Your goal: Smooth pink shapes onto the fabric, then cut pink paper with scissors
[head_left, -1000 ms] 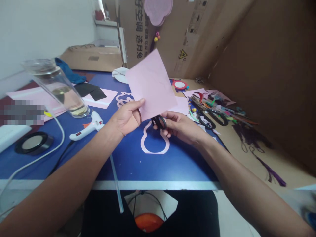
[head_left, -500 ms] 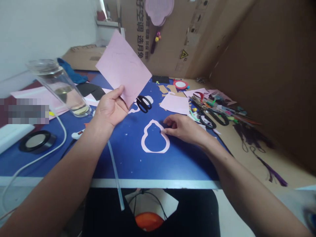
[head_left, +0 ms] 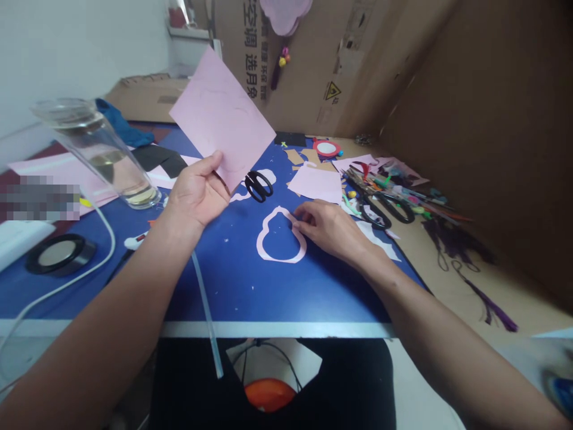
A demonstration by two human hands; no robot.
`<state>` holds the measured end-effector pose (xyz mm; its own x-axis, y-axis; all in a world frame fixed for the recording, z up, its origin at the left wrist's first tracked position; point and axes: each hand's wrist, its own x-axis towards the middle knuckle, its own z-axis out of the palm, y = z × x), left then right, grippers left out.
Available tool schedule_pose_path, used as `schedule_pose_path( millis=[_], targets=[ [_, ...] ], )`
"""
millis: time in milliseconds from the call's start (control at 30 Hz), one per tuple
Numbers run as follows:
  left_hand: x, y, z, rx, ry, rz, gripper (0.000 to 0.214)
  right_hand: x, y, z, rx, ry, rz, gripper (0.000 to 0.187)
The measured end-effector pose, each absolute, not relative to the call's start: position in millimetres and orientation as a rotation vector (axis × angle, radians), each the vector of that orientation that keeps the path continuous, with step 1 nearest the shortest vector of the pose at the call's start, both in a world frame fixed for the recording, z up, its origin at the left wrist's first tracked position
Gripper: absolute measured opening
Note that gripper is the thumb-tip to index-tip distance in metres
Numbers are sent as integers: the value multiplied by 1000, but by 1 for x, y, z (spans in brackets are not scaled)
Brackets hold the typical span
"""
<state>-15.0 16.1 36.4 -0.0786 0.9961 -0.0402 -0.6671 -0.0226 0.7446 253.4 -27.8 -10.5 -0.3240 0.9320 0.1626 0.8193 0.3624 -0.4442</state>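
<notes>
My left hand [head_left: 199,188] grips the lower corner of a square of pink paper [head_left: 224,113], thumb on the front face, and holds it raised above the table. Faint curved pencil-like lines show on the sheet. Below and to the right lies a gourd-shaped pink paper outline [head_left: 262,245] with an open middle. My right hand [head_left: 324,227] has thumb and fingertips closed on the outline's right edge at its waist. Black-handled scissors [head_left: 258,186] rest just right of the left hand, their blades hidden behind the hand and paper.
A glass water bottle [head_left: 120,167] stands at the left, near a roll of black tape [head_left: 60,254] and a white cable [head_left: 94,267]. Larger scissors [head_left: 389,206], paper scraps [head_left: 316,182] and purple tassels [head_left: 492,307] lie at the right. Cardboard walls [head_left: 313,71] stand behind.
The gourd outline has shifted slightly upward in the picture, its bottom edge now a little tilted, with my right hand at its edge. My left hand keeps holding the pink sheet. The view has moved slightly.
</notes>
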Motion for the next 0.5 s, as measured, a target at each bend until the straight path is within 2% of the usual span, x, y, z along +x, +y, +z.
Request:
schedule_pose_path(
  millis=[233, 367, 500],
  targets=[
    [-13, 15, 36, 585, 682, 1497, 30, 253, -36, -1, -1159, -2350, 852, 9],
    [-12, 15, 37, 611, 715, 1492, 28, 249, -41, 3, -1122, -2518, 852, 14],
    [-13, 15, 36, 593, 707, 1497, 26, 252, -39, 3, -1194, -2481, 698, 20]
  ],
)
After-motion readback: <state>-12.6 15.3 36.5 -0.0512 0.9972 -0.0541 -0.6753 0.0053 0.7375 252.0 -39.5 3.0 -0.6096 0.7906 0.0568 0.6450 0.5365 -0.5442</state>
